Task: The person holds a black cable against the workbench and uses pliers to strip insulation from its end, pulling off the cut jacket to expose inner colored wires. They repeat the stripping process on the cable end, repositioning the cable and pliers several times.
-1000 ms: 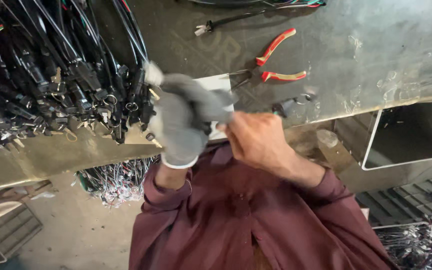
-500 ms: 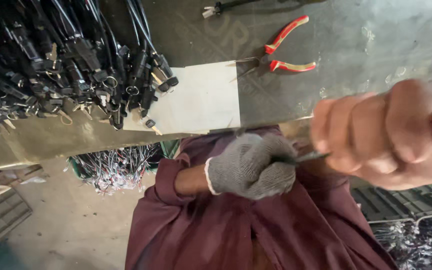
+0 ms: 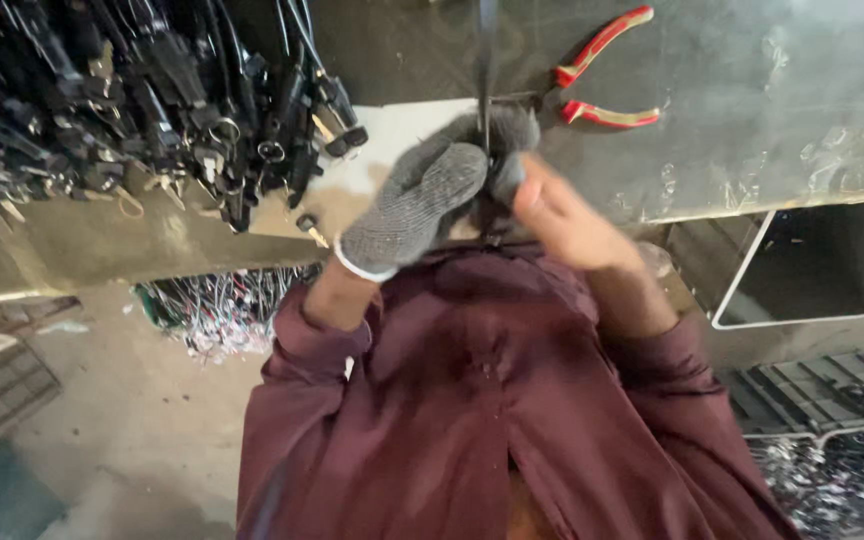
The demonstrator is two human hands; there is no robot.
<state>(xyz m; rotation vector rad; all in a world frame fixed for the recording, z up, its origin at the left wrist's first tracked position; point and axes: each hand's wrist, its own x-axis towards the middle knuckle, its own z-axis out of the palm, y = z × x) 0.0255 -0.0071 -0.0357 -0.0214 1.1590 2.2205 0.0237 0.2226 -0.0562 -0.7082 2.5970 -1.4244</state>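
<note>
Currently, black cables with metal connectors are lying heaped at the bench's left. A thin dark cable is being gripped at the bench edge, the grey-gloved left hand closed round it, the bare right hand pinching just beside. Probably stripping or pulling is being done; next, the red-handled pliers are likely being needed.

The right hand is motion-blurred, so its fingers cannot be told apart. The dark cable runs off the top edge. The gloved left hand hides where the cable ends. The cable pile is cut off at left.
</note>
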